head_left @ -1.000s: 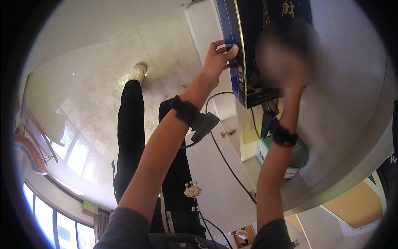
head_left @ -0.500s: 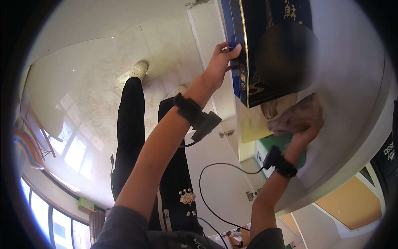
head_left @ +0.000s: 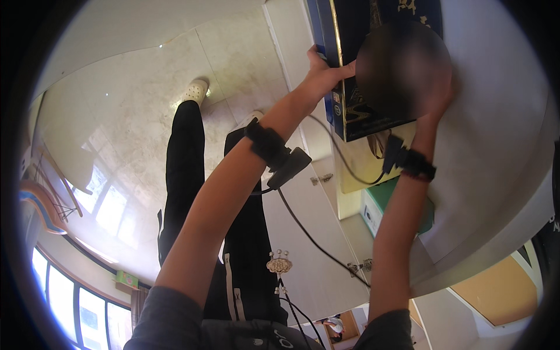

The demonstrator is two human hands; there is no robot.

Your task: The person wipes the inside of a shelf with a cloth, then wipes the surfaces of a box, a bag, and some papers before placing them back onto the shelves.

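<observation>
Upper right of centre, head view: dark navy rectangular box (head_left: 353, 32) with gold print and gold-trimmed edge, broad printed face toward the camera, blue side wall to the left. Long edge runs away from the person, up the picture, far part leaning slightly left; far end out of frame, so full length cannot be told. Near end points back toward the person.

Left hand (head_left: 326, 74): partly open, thumb parted from fingers and laid over the gold edge, fingers at the side wall; clasps the box there. Right hand (head_left: 440, 96): at the box's right part, mostly under a round blur; finger spread and any hold cannot be told.

Just below the near end, pale yellow panel (head_left: 363, 157). Nearer the person, green-and-white carton (head_left: 382, 198) beside the right forearm (head_left: 396, 245).

2 black straps (head_left: 267, 144), 1 per wrist.
</observation>
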